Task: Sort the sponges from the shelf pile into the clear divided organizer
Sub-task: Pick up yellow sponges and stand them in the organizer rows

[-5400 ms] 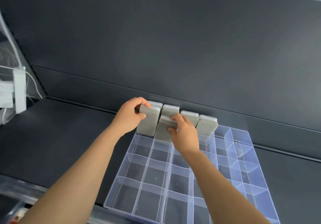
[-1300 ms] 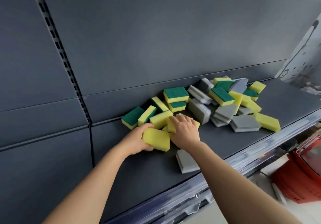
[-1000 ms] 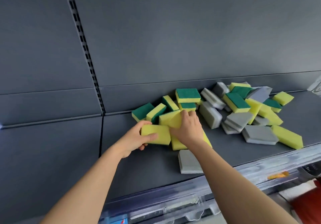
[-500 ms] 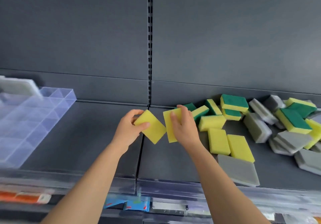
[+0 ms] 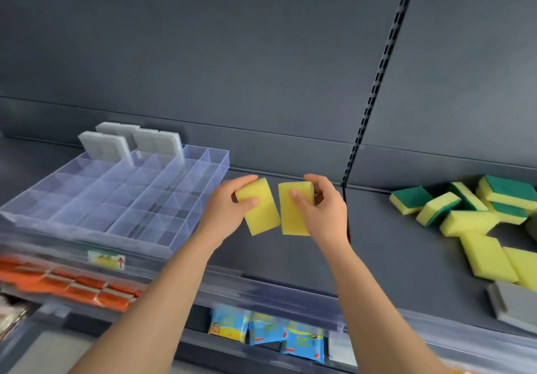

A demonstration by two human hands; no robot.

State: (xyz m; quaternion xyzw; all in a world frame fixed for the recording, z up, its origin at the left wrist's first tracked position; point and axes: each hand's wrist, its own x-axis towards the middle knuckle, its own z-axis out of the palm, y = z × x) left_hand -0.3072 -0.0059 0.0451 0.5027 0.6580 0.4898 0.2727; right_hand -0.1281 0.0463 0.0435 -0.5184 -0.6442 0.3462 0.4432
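The organizer (image 5: pixel 186 228) stood on the left part of the shelf (image 5: pixel 276 257), with its rear edge near the back panel (image 5: pixel 232 68). Several upright sponges (image 5: pixel 104 147) occupied compartments at its rear-left corner. To the right of the organizer's right edge, above the middle of the shelf, the left hand (image 5: pixel 223 214) gripped the left sponge (image 5: pixel 261 211) and the right hand (image 5: pixel 325 214) gripped the right sponge (image 5: pixel 293 216), the two just beside each other. The sponge pile (image 5: pixel 470 222) lay on the right part of the shelf, well apart from the organizer. One flat sponge (image 5: pixel 514 304) lay at the front edge. Packets (image 5: pixel 267 330) sat on a lower shelf, below the hands.
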